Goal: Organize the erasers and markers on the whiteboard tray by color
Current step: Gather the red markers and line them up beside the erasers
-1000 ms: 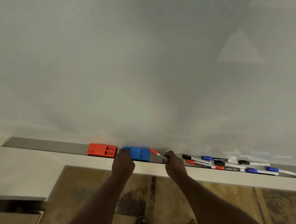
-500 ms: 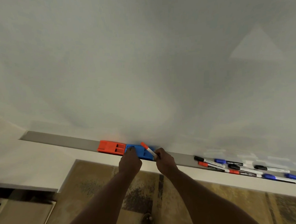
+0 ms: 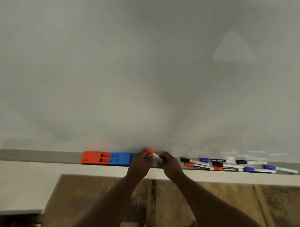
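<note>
A red eraser (image 3: 94, 158) and a blue eraser (image 3: 121, 159) lie side by side, touching, on the grey whiteboard tray (image 3: 36, 155). Just right of the blue eraser, both hands hold one red-capped marker (image 3: 152, 154) tilted above the tray. My left hand (image 3: 141, 163) grips its capped end, and my right hand (image 3: 171, 165) pinches the lower end. Further right on the tray lie several mixed markers: a black-capped marker (image 3: 190, 160), a blue-capped marker (image 3: 212, 160) and a red-capped marker (image 3: 197, 165) among them.
The whiteboard (image 3: 144, 71) fills the upper view. A pale ledge (image 3: 29, 182) runs below the tray, with patterned carpet (image 3: 97, 191) beneath. The tray's left stretch holds nothing.
My left hand left the blue eraser and took the capped end of the red marker held by my right hand. The blue eraser now sits against the red one.
</note>
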Demonstrator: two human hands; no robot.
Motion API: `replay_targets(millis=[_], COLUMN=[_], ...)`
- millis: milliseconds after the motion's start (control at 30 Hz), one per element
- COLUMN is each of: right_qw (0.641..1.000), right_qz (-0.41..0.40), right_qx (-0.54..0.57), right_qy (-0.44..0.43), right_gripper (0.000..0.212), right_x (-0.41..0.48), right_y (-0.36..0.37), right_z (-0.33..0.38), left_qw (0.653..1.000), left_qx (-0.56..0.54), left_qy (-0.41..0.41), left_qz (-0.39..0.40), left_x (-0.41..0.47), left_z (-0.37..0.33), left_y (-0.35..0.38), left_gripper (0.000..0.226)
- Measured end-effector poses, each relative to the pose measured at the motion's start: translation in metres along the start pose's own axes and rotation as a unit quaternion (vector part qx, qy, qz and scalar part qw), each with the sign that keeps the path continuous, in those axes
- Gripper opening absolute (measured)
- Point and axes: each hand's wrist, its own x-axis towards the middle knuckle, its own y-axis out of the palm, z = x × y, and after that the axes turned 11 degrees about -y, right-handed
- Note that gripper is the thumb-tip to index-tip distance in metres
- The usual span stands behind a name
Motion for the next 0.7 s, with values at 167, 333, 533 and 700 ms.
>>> replay_targets(millis=[167,333,533,700], right_qw=[0.998,0.997,0.996,0.994], right_qz=[-0.022,-0.051,-0.07,-0.093], right_qx=[0.051,0.044,0.055,0.031], right_qy=[-0.033,-0.03,0.002,0.043], right_gripper=[0.013,0.012,0.019,0.027], right_x=[-0.014,-0.032,-0.054,-0.073], right_y=[-0.036,-0.078,-0.118,-0.148], right_z=[-0.015,-0.04,-0.073,-0.106], left_qw=[0.995,0.994,0.995,0.997], left_qx=[-0.084,-0.077,-0.048,-0.016], left_qy=[0.001,0.023,0.043,0.031], left_qz=[0.048,0.077,0.075,0.069], left_x=[-0.007,-0.015,-0.03,-0.04], left_z=[-0.043,-0.076,-0.107,-0.121], left_y=[0.039,0.07,0.114,0.141], left_gripper=[0.026,0.028,0.018,0.022])
